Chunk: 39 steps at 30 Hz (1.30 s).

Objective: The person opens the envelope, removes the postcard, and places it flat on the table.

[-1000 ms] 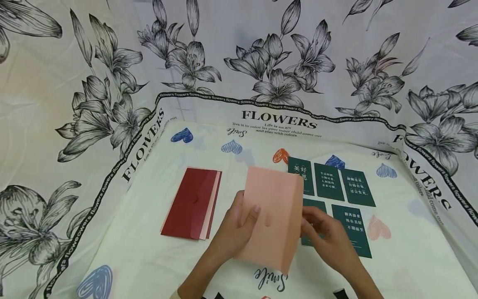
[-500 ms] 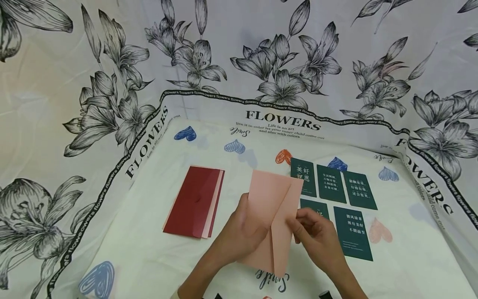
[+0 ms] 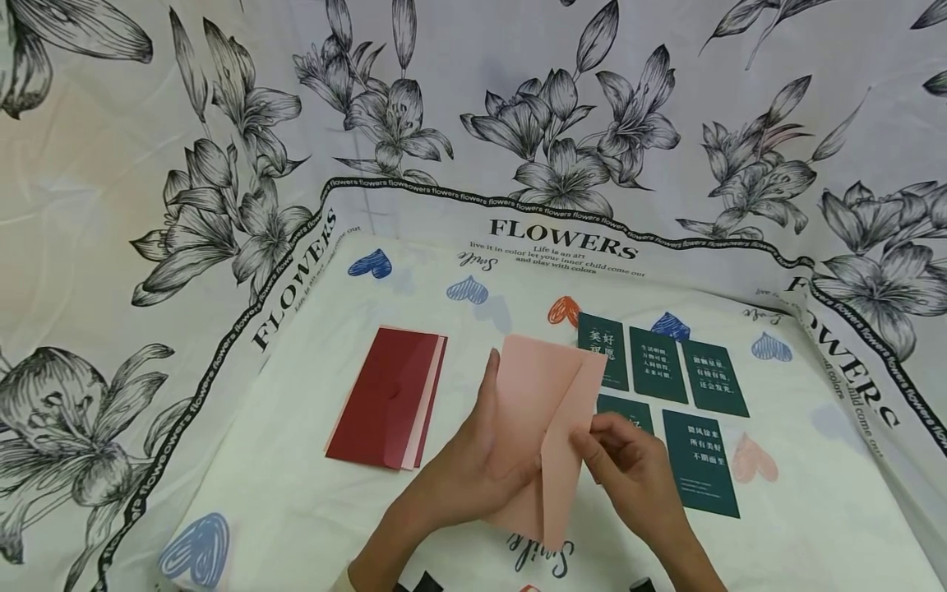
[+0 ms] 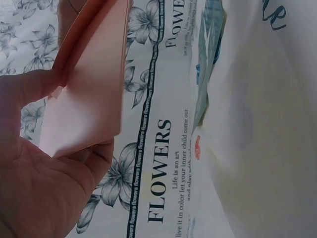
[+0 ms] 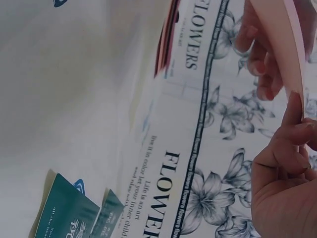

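A pink envelope (image 3: 533, 395) is held up above the cloth, with its flap folded across the right part of its front. My left hand (image 3: 481, 448) grips it from the left side, thumb across the front near the flap's edge. At the right edge my right hand (image 3: 629, 456) pinches the flap between thumb and fingers. In the left wrist view the pink envelope (image 4: 94, 89) shows edge-on, with my left hand (image 4: 44, 183) around its lower end. The right wrist view has my right hand (image 5: 287, 173) at the envelope's (image 5: 280, 39) edge.
A stack of red and pink envelopes (image 3: 381, 399) lies to the left. Several dark green cards (image 3: 699, 460) with white writing lie in rows on the right, partly behind the envelope and right hand. A flower-printed white cloth (image 3: 296, 510) covers the table and backdrop.
The envelope's flap, earlier standing out at the right, has been folded over the front. My left thumb has moved down toward the flap's edge, and my right hand has shifted slightly left.
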{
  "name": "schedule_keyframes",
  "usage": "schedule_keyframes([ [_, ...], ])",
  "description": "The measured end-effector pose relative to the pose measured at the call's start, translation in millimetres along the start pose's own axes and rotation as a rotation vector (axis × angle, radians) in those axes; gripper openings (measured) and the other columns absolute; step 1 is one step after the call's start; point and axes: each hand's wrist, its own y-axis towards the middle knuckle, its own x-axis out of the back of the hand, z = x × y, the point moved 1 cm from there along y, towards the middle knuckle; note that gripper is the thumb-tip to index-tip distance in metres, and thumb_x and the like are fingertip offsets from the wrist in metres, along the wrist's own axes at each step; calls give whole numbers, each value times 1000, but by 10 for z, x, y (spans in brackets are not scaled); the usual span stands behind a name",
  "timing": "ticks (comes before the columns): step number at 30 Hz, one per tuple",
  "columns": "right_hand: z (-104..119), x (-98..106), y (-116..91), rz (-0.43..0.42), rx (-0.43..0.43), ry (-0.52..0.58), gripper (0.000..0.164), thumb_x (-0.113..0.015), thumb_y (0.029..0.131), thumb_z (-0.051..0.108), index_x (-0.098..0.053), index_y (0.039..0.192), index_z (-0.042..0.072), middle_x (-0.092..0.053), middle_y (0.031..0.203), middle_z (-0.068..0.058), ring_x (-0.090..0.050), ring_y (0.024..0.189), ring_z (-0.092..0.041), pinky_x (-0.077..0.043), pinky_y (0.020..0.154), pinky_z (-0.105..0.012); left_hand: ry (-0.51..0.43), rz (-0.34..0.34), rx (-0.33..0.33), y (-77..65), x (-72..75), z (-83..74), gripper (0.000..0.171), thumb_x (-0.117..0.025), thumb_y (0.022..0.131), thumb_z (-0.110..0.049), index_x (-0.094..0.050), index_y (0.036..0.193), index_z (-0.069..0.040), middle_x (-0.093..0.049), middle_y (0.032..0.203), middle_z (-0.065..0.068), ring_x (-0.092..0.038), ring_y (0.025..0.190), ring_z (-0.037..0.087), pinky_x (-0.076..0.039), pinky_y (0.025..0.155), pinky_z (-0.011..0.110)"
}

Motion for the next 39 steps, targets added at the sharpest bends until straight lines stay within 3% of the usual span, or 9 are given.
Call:
schedule_keyframes([
  [5,4,19,10,-8,-2,40,11,-64,105,4,-72,112,7,-68,75,-5,-54,53,-18,-45,44,-33,0,29,-10,-1,23,-19,113,-70,100,-44,23,164,-41,5,175,-17,-10,161,9,-23,125,58],
  [10,-5,8,10,-13,0,40,10,-65,104,4,-72,111,8,-70,77,-5,-55,54,-19,-46,46,-33,2,34,-18,-2,31,-20,112,-71,98,-37,19,165,-42,1,175,-18,-20,158,10,-31,123,58],
  [14,-5,-35,23,-53,18,-18,9,-68,104,8,-73,110,13,-76,87,0,-66,63,-17,-55,53,-31,-44,27,-21,-2,13,-21,109,-72,97,-37,12,166,-43,-16,172,-15,-38,148,14,-44,114,54],
  [17,3,-88,37,-78,30,-61,8,-70,104,12,-72,109,17,-77,92,4,-71,69,-17,-59,58,-32,-88,-18,11,0,-15,-16,101,-72,98,-43,3,166,-43,-38,160,-10,-54,131,17,-55,101,45],
  [20,22,-158,39,-79,36,-72,8,-71,103,13,-71,108,19,-76,89,7,-70,68,-16,-57,56,-31,-96,-99,49,2,-30,2,95,-74,98,-44,-8,166,-42,-52,146,-6,-61,121,19,-58,93,41],
  [24,44,-229,42,-61,69,-68,10,-70,103,11,-71,108,19,-76,88,7,-68,66,-15,-54,52,-30,-73,-168,71,-11,-6,14,93,-79,95,-42,-17,165,-37,-56,142,-5,-63,118,20,-58,92,44],
  [29,40,-257,40,-17,49,-61,9,-68,105,13,-69,112,19,-75,84,7,-63,61,-16,-53,51,-30,-55,-189,85,-22,52,25,93,-81,93,-42,-21,164,-37,-57,140,-4,-62,117,20,-57,90,46],
  [34,4,-220,21,66,13,-104,18,-63,109,20,-64,127,22,-76,90,11,-61,62,-14,-53,54,-29,38,-245,140,-16,276,96,99,-81,92,-43,-19,168,-38,-60,138,3,-63,112,24,-56,87,47],
  [39,-38,-108,-10,55,-12,-141,22,-63,109,21,-61,130,24,-76,94,12,-62,65,-15,-53,57,-28,186,-316,221,-63,759,264,101,-79,94,-47,-14,170,-32,-53,152,10,-61,119,31,-52,95,53],
])
